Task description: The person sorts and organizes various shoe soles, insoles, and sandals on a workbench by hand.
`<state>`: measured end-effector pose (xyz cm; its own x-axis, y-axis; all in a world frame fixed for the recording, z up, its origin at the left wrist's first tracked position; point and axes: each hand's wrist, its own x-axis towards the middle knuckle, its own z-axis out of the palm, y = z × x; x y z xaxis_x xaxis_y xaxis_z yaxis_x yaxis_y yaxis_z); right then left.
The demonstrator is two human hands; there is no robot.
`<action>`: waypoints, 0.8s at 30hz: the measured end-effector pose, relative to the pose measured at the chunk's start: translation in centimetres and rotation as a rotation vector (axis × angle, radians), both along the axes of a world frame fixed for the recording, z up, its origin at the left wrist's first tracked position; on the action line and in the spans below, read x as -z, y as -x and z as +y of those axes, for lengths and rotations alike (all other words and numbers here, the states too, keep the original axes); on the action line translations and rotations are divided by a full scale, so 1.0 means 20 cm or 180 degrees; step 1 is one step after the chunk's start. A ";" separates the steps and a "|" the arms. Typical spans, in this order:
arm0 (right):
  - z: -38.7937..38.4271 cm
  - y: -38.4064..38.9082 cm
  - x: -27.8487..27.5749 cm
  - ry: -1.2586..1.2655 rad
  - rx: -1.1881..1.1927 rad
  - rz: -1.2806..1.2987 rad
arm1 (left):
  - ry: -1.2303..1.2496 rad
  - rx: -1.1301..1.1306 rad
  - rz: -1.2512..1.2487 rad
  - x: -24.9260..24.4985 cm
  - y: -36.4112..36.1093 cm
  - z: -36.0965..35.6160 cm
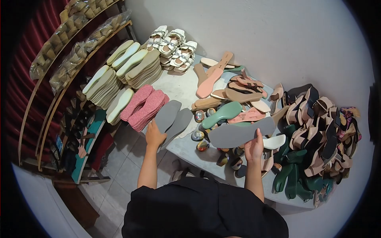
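My right hand (253,149) holds a pair of flat grey shoe soles (232,134) out over the table, its thumb laid on the upper face. At the table's front edge my left hand (154,135) grips the near end of another grey sole (167,114), fingers bent around it. A second grey sole (179,123) lies beside that one, partly under or behind the hand. Just left of these stands a stack of pink textured soles (143,107). Close to my right hand are a green sole (222,114) and a white sole (274,142).
Beige sole stacks (139,71) and white sandals (173,41) stand at the back left of the table (186,85). Sandals and straps (313,131) pile up on the right. Curved shelves (75,43) with wrapped heels rise on the left.
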<state>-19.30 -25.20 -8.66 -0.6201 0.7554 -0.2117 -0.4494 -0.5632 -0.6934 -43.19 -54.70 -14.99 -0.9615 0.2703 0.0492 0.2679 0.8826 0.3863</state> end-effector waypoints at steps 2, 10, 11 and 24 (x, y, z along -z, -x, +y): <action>-0.02 0.00 0.04 -0.0100 -0.0210 -0.0065 | 0.0035 0.0127 -0.0050 0.02 0.10 -0.02; -0.16 0.04 0.09 0.0074 -0.0065 -0.0388 | -0.0184 0.0445 -0.0145 0.13 0.27 0.04; -0.16 0.05 0.10 0.0073 -0.0089 -0.0391 | -0.0177 0.0441 -0.0190 0.13 0.29 0.04; -0.21 0.07 0.12 0.0029 0.0090 -0.0520 | -0.0467 0.0218 0.0036 0.20 0.26 -0.06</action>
<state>-20.65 -29.40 -11.09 -0.5554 0.7697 -0.3147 -0.3469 -0.5585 -0.7535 -48.32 -55.86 -19.04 -0.9403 0.3243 0.1036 0.3305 0.7965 0.5063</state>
